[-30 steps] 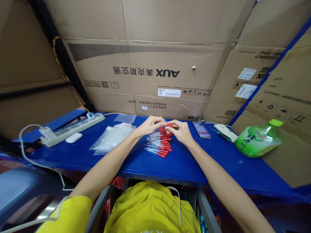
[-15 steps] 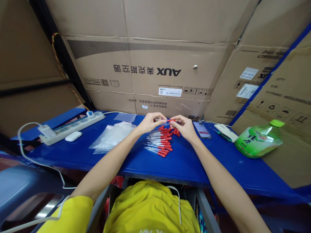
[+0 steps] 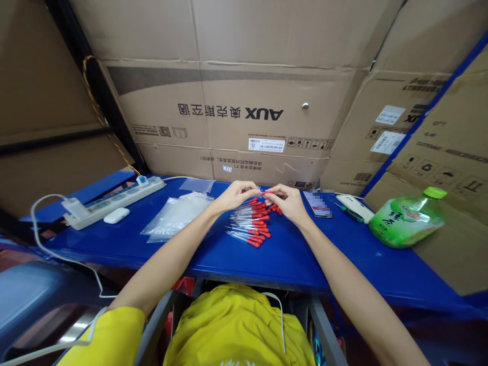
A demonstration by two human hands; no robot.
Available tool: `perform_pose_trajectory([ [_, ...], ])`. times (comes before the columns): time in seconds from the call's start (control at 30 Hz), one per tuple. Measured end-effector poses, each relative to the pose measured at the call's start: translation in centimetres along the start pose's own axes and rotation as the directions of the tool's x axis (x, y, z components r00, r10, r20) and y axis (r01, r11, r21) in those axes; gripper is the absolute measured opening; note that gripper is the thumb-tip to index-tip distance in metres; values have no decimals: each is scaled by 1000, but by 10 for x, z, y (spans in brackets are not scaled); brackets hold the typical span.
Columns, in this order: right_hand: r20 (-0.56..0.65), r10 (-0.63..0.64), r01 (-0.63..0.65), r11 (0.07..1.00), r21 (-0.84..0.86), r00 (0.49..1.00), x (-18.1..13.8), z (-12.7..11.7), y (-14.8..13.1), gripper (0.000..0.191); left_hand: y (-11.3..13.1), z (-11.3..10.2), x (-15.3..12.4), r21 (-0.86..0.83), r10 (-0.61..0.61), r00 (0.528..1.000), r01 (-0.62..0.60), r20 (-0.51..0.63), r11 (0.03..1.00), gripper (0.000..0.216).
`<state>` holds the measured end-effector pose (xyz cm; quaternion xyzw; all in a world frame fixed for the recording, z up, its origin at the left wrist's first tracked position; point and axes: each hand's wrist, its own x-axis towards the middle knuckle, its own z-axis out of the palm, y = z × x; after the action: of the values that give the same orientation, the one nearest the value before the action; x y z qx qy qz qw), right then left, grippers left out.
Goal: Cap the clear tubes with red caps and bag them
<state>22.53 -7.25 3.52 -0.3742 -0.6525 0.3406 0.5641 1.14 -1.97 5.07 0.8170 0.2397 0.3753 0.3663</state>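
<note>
My left hand point(image 3: 241, 194) and my right hand point(image 3: 286, 201) meet above the far end of a row of droppers. Between the fingertips is a red rubber bulb point(image 3: 268, 193), pinched by my right hand. The left fingers are pinched at the bulb's open end, seemingly on a glass dropper tube that is mostly hidden by them. Below lie several droppers point(image 3: 251, 223), clear glass tubes pointing left and red bulbs at the right. A few loose red bulbs point(image 3: 275, 209) are just under my right hand.
Clear plastic zip bags point(image 3: 173, 216) lie left of the droppers. Farther left are a power strip point(image 3: 114, 201) and a white case point(image 3: 116, 215). To the right are a phone point(image 3: 317, 203), a green-handled tool point(image 3: 353, 213) and a green bottle point(image 3: 406, 221). Cardboard point(image 3: 229, 86) walls the back.
Both hands have dropped slightly and their fingertips are closer together around the red bulb. The row of droppers stays as it was.
</note>
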Motion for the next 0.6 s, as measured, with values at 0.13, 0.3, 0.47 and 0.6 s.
perform_pose_trajectory([
  [0.13, 9, 3, -2, 1000, -13, 1000, -1, 0, 0, 41, -4, -1, 0, 34, 5, 1000, -5, 9, 999, 38],
  [0.3, 1, 21, -21, 1000, -5, 1000, -2, 3, 1, 42, -1, -3, -2, 75, 12, 1000, -13, 8, 997, 39],
  [0.47, 2, 57, -57, 998, 39, 998, 0, 4, 1, 42, 5, -1, -3, 135, 31, 999, -27, -29, 991, 40],
  [0.6, 16, 32, -33, 999, 41, 999, 4, -1, -1, 41, 8, 2, -1, 188, 43, 995, -27, -85, 982, 41],
])
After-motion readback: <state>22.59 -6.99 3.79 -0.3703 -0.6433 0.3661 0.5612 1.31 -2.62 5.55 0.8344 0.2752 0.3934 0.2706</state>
